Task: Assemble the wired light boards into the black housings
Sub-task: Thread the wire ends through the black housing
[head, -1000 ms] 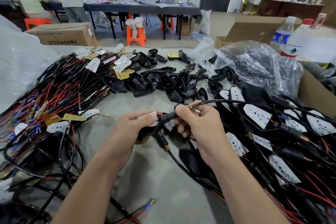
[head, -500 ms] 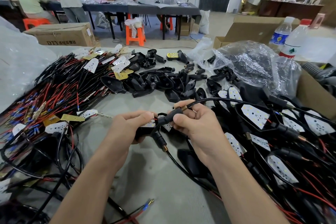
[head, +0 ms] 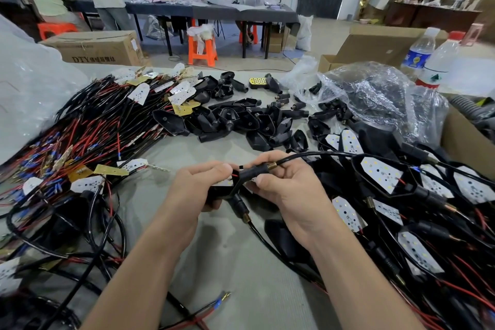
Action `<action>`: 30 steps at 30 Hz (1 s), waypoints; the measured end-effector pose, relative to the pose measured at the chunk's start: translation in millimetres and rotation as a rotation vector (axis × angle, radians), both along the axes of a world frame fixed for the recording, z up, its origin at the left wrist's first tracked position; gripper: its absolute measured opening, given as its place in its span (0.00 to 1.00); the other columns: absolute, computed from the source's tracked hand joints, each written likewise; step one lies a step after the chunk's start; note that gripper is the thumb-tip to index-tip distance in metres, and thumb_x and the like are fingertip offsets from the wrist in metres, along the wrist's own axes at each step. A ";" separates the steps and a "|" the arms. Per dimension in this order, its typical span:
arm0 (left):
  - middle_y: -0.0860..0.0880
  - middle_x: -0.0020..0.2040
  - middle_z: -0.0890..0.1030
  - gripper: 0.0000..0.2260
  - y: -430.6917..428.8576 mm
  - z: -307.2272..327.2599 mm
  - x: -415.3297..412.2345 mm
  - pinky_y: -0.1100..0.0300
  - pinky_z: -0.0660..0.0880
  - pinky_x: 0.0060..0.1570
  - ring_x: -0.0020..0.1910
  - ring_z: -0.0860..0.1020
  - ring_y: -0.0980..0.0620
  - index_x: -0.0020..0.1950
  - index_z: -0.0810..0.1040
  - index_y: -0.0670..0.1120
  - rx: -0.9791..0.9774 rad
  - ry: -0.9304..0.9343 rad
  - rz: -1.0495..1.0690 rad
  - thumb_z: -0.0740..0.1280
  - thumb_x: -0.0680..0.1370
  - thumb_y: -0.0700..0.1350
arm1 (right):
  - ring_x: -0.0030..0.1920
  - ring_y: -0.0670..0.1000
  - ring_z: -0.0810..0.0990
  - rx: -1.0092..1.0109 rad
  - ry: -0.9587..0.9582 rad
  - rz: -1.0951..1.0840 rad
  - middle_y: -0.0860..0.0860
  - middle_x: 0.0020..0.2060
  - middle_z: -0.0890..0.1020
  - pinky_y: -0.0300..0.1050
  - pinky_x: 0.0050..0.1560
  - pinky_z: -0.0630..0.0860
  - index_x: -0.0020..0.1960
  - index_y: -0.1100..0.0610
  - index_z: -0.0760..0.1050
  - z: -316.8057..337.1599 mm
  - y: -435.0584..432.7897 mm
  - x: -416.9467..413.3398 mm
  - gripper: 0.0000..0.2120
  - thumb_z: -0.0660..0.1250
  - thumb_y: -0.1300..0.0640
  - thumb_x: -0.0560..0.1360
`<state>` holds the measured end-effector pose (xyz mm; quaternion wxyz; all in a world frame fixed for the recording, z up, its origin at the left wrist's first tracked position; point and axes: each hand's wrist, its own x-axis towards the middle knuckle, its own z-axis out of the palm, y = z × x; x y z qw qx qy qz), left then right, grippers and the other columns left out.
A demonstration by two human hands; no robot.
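Far left: translucent plastic bag (head: pixel 29 94). Next to it is a big heap of wired light boards (head: pixel 101 126) on the worktop (head: pixel 241 289): red and black leads, blue-tipped ends, white and yellowish boards lying on top. Cardboard box (head: pixel 93 47) stands behind the heap, off the worktop.

Centre back: loose pile of empty housings (head: pixel 241 120), jumbled, some on their sides.

Centre front, held above the worktop: left hand (head: pixel 195 190) is curled round one black housing (head: pixel 222 193), thumb on top at the edge of a light board (head: pixel 227 181) sitting in it. A red lead shows at the neck. Fingers hide most of the board, so can't tell if it's fully seated.

Right hand (head: pixel 289 190) pinches the same housing's stem between thumb and forefinger, just short of the brass collar (head: pixel 271 166). Black cable (head: pixel 321 153) leaves the collar and arcs off right.

Just below the hands: a second stem (head: pixel 242 210) with a brass tip, its cable running along the worktop toward the near right.

Right: heap of finished units (head: pixel 383 177), boards face up in their housings, cables tangled. Behind them is a clear plastic bag (head: pixel 375 99) with dark parts inside, then two bottles (head: pixel 420 51). An open carton (head: pixel 468 147) sits at the right edge.
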<state>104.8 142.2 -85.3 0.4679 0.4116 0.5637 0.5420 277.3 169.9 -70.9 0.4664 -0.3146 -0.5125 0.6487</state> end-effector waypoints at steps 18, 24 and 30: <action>0.59 0.44 0.87 0.08 -5.8 6.1 3.0 0.63 0.75 0.44 0.40 0.81 0.60 0.43 0.88 0.60 0.341 0.348 0.452 0.80 0.70 0.47 | 0.43 0.52 0.84 0.278 -0.087 -0.231 0.59 0.43 0.85 0.48 0.50 0.81 0.47 0.52 0.82 -3.2 3.1 -7.0 0.16 0.67 0.72 0.70; 0.61 0.46 0.87 0.04 -4.4 15.2 0.6 0.66 0.73 0.52 0.49 0.83 0.63 0.34 0.87 0.54 0.226 0.245 0.365 0.79 0.65 0.46 | 0.38 0.47 0.81 0.281 -0.133 -0.265 0.58 0.39 0.84 0.36 0.41 0.78 0.48 0.60 0.80 -4.7 0.0 -10.3 0.15 0.65 0.77 0.72; 0.52 0.51 0.87 0.08 -0.1 9.5 6.9 0.60 0.74 0.53 0.47 0.84 0.58 0.36 0.86 0.46 0.088 -0.247 0.400 0.78 0.71 0.34 | 0.40 0.46 0.83 0.326 -0.071 -0.230 0.55 0.39 0.86 0.35 0.43 0.78 0.47 0.59 0.82 2.5 -5.4 -12.7 0.17 0.65 0.79 0.71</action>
